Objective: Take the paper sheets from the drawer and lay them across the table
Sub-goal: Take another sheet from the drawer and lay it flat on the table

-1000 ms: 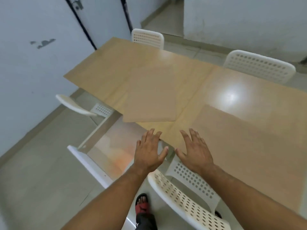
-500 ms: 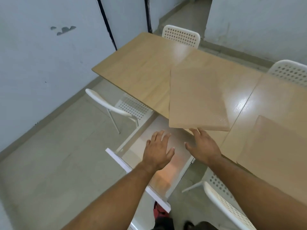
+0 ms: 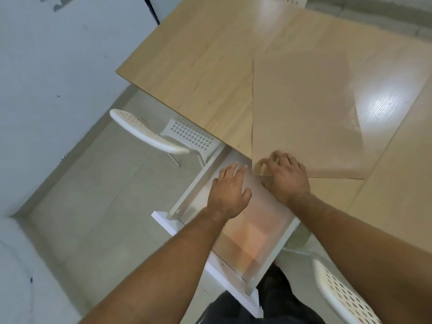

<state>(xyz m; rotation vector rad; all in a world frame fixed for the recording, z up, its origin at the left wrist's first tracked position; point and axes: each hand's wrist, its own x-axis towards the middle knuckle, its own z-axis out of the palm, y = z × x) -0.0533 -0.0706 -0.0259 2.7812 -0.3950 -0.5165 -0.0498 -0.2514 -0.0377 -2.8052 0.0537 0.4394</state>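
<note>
A white drawer (image 3: 194,185) stands pulled out from under the wooden table (image 3: 198,54). Pale translucent paper sheets (image 3: 252,235) lie flat inside it. My left hand (image 3: 230,192) rests palm down on those sheets at the drawer's far end, fingers extended. One large translucent sheet (image 3: 304,108) lies on the tabletop, its near left corner hanging just over the table edge above the drawer. My right hand (image 3: 287,178) has curled fingers on top of that corner, with the thumb below it.
A white perforated chair (image 3: 149,132) is tucked at the table's left side, and another (image 3: 341,295) stands by my right forearm. A wall runs along the left. My legs are just behind the drawer front (image 3: 210,267).
Both hands have moved forward. The left has come down onto the sheets in the drawer, and the right has closed on the corner of the sheet on the table.
</note>
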